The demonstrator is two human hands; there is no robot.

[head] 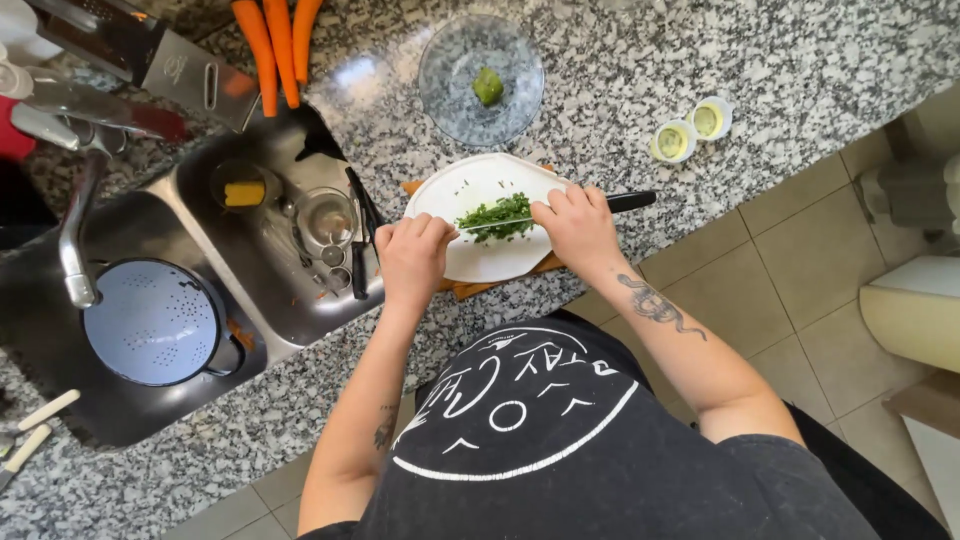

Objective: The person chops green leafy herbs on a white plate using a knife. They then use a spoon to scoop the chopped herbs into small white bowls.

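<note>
I am looking down at a home kitchen: a speckled granite counter [700, 50] holds a steel double sink [150, 250] with a curved tap [75, 230], a blue colander [155, 322] sits in one basin (dishes in the other), carrots [275, 45] lie by a grater [170, 60], and beige floor tiles [790, 250] run below.

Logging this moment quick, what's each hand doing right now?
Left hand: fingers curled, pressing down on the knife blade's tip by the chopped herbs.
Right hand: closed on the knife handle.
</note>
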